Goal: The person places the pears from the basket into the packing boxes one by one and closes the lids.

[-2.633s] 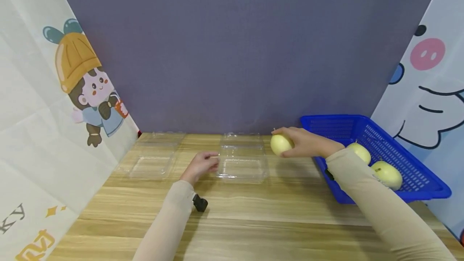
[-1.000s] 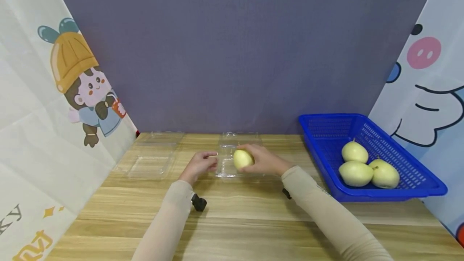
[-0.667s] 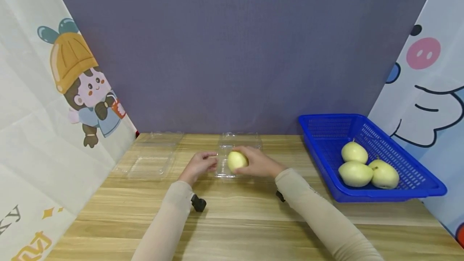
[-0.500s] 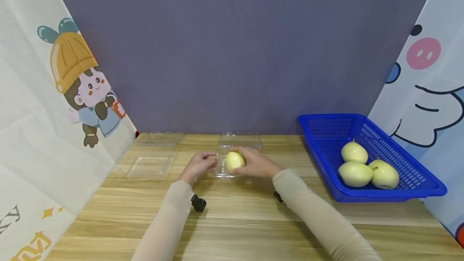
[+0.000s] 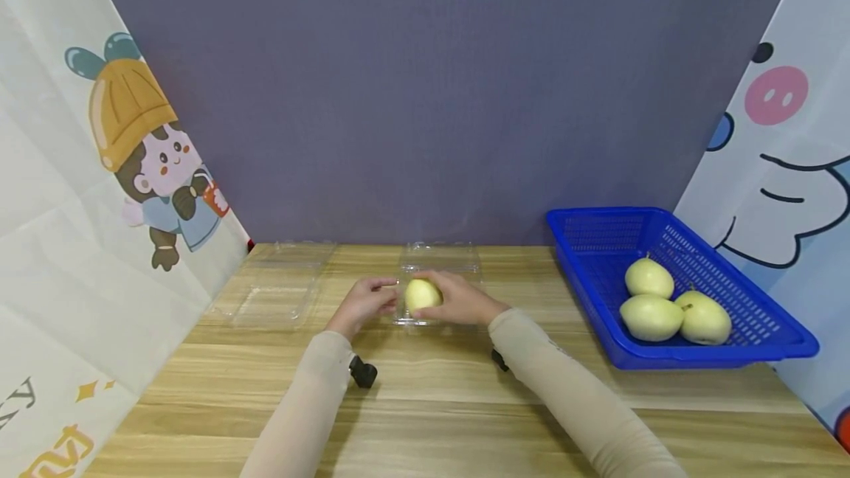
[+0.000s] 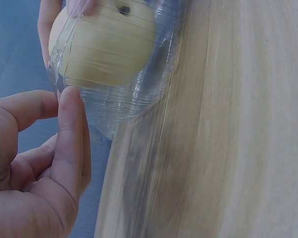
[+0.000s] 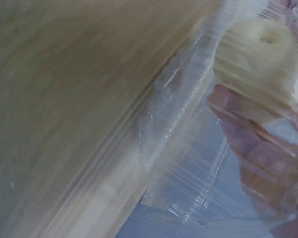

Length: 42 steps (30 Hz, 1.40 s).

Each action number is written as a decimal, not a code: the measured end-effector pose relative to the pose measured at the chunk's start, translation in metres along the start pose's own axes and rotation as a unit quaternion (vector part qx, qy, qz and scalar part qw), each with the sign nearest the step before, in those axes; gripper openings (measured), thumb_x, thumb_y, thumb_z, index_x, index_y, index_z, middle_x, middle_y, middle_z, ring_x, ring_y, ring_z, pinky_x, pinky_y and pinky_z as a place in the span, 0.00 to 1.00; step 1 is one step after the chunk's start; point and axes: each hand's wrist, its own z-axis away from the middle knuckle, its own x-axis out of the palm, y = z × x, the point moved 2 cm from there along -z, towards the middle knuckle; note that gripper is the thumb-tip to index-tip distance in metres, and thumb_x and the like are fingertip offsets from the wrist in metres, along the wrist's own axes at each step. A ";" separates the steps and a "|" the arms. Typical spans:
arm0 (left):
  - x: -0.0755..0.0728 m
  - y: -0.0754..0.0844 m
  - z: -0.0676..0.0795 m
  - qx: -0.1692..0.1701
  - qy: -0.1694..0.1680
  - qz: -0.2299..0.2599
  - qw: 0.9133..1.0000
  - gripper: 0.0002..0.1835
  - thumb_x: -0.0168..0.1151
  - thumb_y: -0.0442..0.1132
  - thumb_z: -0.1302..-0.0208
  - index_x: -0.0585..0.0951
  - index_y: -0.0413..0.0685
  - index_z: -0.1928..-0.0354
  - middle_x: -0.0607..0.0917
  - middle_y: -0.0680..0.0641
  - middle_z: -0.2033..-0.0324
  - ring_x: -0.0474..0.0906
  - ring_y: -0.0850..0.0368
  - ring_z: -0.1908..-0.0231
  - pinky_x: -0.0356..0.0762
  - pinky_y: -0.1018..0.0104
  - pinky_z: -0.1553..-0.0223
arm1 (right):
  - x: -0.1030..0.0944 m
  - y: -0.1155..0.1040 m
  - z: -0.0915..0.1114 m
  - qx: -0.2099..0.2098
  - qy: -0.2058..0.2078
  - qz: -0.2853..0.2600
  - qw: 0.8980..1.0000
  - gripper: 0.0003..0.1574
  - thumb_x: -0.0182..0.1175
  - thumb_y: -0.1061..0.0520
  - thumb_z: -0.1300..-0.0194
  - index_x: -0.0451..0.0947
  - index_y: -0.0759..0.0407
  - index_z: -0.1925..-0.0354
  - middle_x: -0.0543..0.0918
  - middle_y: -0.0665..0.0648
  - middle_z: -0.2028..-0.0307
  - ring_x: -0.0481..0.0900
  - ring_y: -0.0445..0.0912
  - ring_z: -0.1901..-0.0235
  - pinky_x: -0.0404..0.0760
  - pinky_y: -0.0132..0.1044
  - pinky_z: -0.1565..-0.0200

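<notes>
My right hand (image 5: 461, 299) grips a pale yellow pear (image 5: 422, 296) in the left part of a clear plastic clamshell box (image 5: 440, 257), whose lid stands open toward the back. In the left wrist view the pear (image 6: 109, 44) shows through the box wall. Thumb and index finger of my left hand (image 5: 365, 302) pinch the box's left rim; the left wrist view shows these fingers (image 6: 69, 129) close up. In the right wrist view, fingers (image 7: 253, 144) hold the pear seen through the plastic. Whether the pear touches the box floor I cannot tell.
A second clear clamshell box (image 5: 268, 305) lies open at the left of the wooden table (image 5: 425, 411). On the right stands a blue plastic basket (image 5: 591, 271) with a rear pear (image 5: 649, 279), a front pear (image 5: 652, 318) and a right pear (image 5: 706, 319). A grey panel (image 5: 425, 94) rises behind.
My right hand has carried the pear left from beside the basket into the box, then shifted it toward the box's left side. My left hand has stayed at the rim.
</notes>
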 end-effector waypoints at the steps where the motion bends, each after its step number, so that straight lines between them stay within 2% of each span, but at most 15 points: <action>1: 0.000 0.000 0.000 -0.001 0.000 0.000 1.000 0.22 0.61 0.33 0.29 0.75 0.31 0.37 0.82 0.35 0.50 0.83 0.55 0.61 0.85 0.65 0.56 | 0.000 0.000 0.000 0.000 0.000 0.000 1.000 0.47 0.71 0.42 0.38 0.65 0.51 0.27 0.75 0.56 0.37 0.77 0.48 0.46 0.82 0.42 0.53; 10: 0.000 -0.001 -0.001 0.001 -0.003 0.000 1.000 0.23 0.61 0.33 0.29 0.74 0.30 0.36 0.82 0.35 0.50 0.83 0.57 0.63 0.85 0.67 0.57 | 0.003 0.002 -0.004 0.009 -0.009 -0.002 1.000 0.50 0.70 0.37 0.39 0.63 0.47 0.26 0.73 0.53 0.35 0.76 0.48 0.45 0.82 0.42 0.52; 18: 0.000 -0.001 0.000 -0.004 0.001 -0.003 1.000 0.22 0.61 0.34 0.29 0.75 0.32 0.36 0.82 0.36 0.50 0.83 0.55 0.63 0.85 0.65 0.57 | 0.006 0.004 -0.006 0.010 -0.019 -0.001 1.000 0.47 0.68 0.37 0.37 0.64 0.45 0.26 0.71 0.53 0.33 0.74 0.48 0.42 0.80 0.42 0.50; 24: 0.000 0.000 -0.001 -0.003 0.004 0.003 1.000 0.22 0.62 0.33 0.30 0.75 0.31 0.37 0.83 0.36 0.53 0.83 0.56 0.64 0.85 0.66 0.58 | 0.005 0.002 -0.006 0.003 -0.018 -0.008 1.000 0.43 0.65 0.38 0.33 0.64 0.48 0.26 0.72 0.55 0.35 0.74 0.47 0.46 0.80 0.43 0.50; 30: 0.000 -0.001 -0.001 -0.005 0.002 0.003 1.000 0.22 0.61 0.32 0.29 0.74 0.31 0.36 0.82 0.35 0.51 0.83 0.55 0.63 0.85 0.65 0.57 | 0.005 -0.002 -0.005 -0.007 -0.023 0.005 1.000 0.42 0.64 0.39 0.31 0.64 0.49 0.26 0.69 0.56 0.32 0.72 0.50 0.40 0.78 0.47 0.45; 42: 0.000 -0.001 -0.001 -0.005 0.000 0.005 1.000 0.22 0.61 0.32 0.30 0.75 0.31 0.37 0.82 0.35 0.52 0.83 0.56 0.63 0.85 0.66 0.57 | 0.004 -0.001 -0.006 0.000 -0.030 0.017 0.999 0.42 0.63 0.38 0.31 0.63 0.48 0.26 0.68 0.57 0.31 0.69 0.52 0.37 0.77 0.51 0.43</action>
